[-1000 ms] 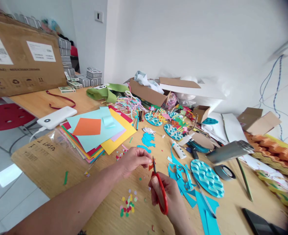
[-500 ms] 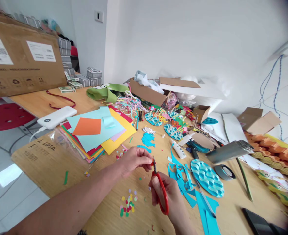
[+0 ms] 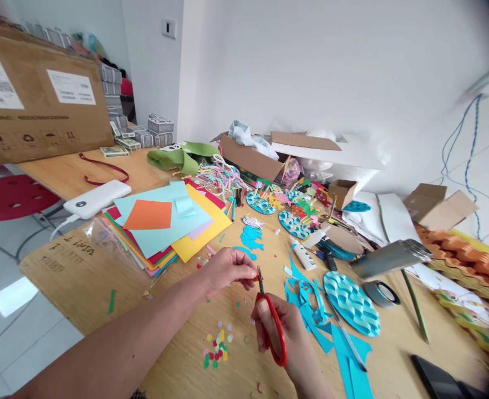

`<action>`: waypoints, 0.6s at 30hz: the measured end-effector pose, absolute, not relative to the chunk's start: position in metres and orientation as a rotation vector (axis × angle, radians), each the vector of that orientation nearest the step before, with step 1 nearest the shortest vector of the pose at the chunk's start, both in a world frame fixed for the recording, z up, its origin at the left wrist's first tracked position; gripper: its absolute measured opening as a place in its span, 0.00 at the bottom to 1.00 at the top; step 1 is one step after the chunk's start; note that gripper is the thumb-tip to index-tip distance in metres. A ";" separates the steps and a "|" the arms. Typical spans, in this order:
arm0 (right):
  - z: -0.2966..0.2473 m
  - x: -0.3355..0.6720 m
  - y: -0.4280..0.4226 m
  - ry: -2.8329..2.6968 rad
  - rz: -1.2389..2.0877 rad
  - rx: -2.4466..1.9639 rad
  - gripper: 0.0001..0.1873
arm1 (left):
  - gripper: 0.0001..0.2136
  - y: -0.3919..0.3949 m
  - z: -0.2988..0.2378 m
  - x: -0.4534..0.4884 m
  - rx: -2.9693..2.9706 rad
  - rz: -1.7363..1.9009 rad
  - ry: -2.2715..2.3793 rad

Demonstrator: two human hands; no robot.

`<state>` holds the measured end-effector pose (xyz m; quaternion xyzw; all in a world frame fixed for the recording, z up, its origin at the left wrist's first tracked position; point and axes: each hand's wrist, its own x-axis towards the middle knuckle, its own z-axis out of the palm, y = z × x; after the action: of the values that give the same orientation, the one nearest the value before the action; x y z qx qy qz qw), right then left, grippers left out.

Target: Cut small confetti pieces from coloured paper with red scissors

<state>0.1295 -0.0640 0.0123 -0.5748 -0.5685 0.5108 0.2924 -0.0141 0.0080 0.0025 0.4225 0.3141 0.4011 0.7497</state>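
Between thumb and fingertips, my left hand (image 3: 233,268) pinches a tiny piece of red paper (image 3: 256,278), mostly covered by the fingers. My right hand (image 3: 284,327) is wrapped round the handles of red scissors (image 3: 278,338). The scissor blades (image 3: 260,280) point up and away, their tips right beside the red paper. Below the hands, several small coloured paper dots (image 3: 217,348) lie loose on the wooden table (image 3: 178,354). Blue paper scraps (image 3: 311,305) are to the right of the scissors, and blue paper cutouts (image 3: 251,237) lie beyond my left hand.
A stack of coloured paper (image 3: 153,233) and a white power bank (image 3: 98,198) lie to the left. On the right are a wavy blue oval (image 3: 351,303), a glue bottle (image 3: 304,255), a roll of tape (image 3: 381,293), a steel flask (image 3: 390,258) and a phone (image 3: 436,377). Cardboard boxes (image 3: 250,158) line the wall.
The scissors and my right hand have shifted very slightly left, and the blades sit a little closer to my left fingertips. My left hand has barely moved and still pinches the red paper.
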 end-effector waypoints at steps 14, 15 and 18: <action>0.012 0.126 -0.064 -1.515 1.330 -1.577 0.25 | 0.07 0.008 -0.002 -0.012 0.846 0.886 0.619; 0.012 0.126 -0.064 -1.517 1.323 -1.573 0.25 | 0.07 0.008 -0.002 -0.012 0.853 0.886 0.615; 0.014 0.125 -0.066 -1.518 1.316 -1.559 0.25 | 0.07 0.008 -0.004 -0.011 0.894 0.889 0.610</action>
<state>0.1250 -0.0656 0.0137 -0.5857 -0.5704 0.4946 0.2948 -0.0113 0.0080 -0.0036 0.4112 0.2806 0.4089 0.7649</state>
